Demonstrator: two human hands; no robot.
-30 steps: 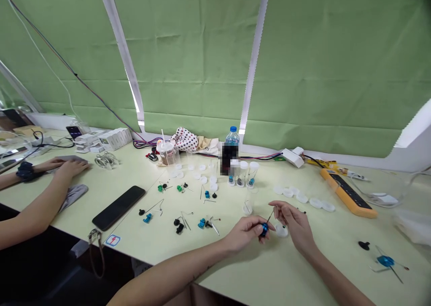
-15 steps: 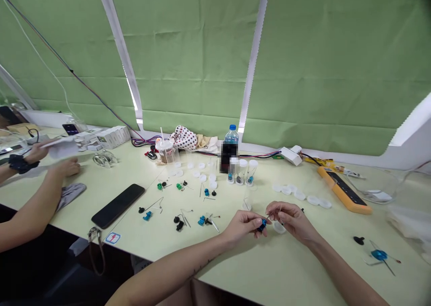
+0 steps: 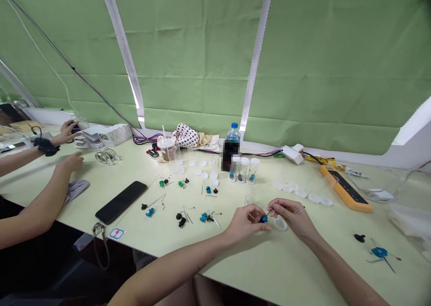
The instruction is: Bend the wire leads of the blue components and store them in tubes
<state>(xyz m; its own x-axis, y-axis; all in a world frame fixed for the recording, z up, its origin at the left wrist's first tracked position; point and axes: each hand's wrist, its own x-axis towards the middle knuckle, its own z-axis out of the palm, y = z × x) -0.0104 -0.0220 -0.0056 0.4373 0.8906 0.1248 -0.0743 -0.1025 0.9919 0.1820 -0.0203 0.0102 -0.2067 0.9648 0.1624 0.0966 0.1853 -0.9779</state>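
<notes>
A small shiny blue metal part (image 3: pixel 263 219) is pinched between the fingertips of my left hand (image 3: pixel 245 224), just above the table. My right hand (image 3: pixel 292 217) holds a thin metal rod (image 3: pixel 268 213) in its fingertips, and the rod's lower end meets the blue part; its exact kind is too small to tell. Under my right fingers lies a white round cap (image 3: pixel 280 224). To the left of my left hand sit a blue part with a black disc and thin rods (image 3: pixel 203 217). A clear tube (image 3: pixel 248 200) stands behind my hands, partly hidden.
Capped clear tubes (image 3: pixel 253 171) stand by a bottle (image 3: pixel 233 137). Several white lids (image 3: pixel 301 193) lie at right, near an orange power strip (image 3: pixel 346 191). A phone (image 3: pixel 121 202) lies left. Another person's hands (image 3: pixel 67 133) are by white boxes (image 3: pixel 117 135). Another blue part (image 3: pixel 379 252) lies right.
My left fingers have shifted their hold on the blue part, and my right hand's fingers have closed nearer to it. The other person's hand has left a white sheet and reached toward the back.
</notes>
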